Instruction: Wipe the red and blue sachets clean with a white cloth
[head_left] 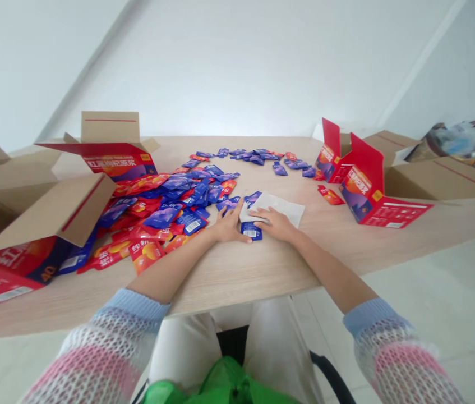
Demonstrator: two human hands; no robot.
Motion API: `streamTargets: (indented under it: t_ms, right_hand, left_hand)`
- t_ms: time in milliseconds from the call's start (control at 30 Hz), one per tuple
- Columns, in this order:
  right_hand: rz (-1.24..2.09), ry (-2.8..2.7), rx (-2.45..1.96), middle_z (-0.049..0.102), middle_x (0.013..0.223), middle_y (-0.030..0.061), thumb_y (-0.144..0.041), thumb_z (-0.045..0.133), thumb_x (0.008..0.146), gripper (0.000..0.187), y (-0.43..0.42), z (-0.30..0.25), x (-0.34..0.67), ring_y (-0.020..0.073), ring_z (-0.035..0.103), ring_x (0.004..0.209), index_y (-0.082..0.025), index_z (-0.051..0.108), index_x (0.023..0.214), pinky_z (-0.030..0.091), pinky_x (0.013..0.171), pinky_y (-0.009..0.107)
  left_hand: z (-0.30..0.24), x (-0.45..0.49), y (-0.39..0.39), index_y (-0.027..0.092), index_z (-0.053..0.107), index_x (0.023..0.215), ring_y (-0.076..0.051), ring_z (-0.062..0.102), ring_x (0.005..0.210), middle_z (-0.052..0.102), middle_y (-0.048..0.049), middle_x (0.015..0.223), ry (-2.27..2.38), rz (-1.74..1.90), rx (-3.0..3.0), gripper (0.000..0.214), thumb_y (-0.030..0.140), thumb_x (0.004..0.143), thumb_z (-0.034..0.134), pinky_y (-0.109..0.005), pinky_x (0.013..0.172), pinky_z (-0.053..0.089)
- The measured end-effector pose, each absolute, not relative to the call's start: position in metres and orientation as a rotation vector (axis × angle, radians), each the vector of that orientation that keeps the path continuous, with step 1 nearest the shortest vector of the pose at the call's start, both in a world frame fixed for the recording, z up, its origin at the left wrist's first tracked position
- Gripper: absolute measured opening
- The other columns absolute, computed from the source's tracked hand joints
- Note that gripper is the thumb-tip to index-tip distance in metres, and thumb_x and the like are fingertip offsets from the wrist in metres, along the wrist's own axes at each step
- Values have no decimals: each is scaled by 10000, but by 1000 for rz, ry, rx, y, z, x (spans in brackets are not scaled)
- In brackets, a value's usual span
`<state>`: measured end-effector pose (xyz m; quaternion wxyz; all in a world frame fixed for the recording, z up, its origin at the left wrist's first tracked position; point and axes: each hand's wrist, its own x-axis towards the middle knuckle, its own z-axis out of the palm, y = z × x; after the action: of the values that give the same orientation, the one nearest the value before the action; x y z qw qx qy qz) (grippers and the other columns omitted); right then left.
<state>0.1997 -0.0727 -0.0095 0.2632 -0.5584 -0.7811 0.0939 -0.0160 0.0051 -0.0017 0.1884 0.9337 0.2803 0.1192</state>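
Observation:
My right hand [277,223] presses a folded part of a white tissue [285,209] down on a blue pouch [251,231] lying flat on the table. The rest of the tissue spreads out behind that hand. My left hand [229,225] rests at the left side of the same pouch, thumb and fingers spread apart, its thumb tip at the pouch's lower edge. Just beyond its fingertips lie more blue-purple pouches [229,205]. A heap of blue pouches [164,215] and red pouches [145,255] reaches close to my left forearm.
Opened red cardboard boxes stand at the left [5,275], back left [119,163] and right [365,188]. A row of blue pouches [256,157] curves along the table's back. One red pouch [330,194] lies near the right boxes. Plastic bags [468,143] sit far right.

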Motion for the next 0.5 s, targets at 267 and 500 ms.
streamTargets:
  t_ms: [267,500]
  right_hand:
    - [573,-2167,-1231,690,1110,-14,-445,496,901,315,-82,8,201,203,621,1071,-299,682,1109,50,1157,506]
    - [586,-2016,-1336,670,1154,-3,-486,454,910,382,-75,-2,205,238,589,1117,-263,681,1121,184,1127,511]
  left_hand:
    - [-7,-13,1,149,-221,1451,-276,297,1377,558,-151,1314,796,536,2522,1338,590,604,716,-502,1102,77]
    - [-12,-12,-2,69,-182,1454,-345,188,1406,480,-209,1372,897,576,2532,1416,651,532,722,-500,1107,94]
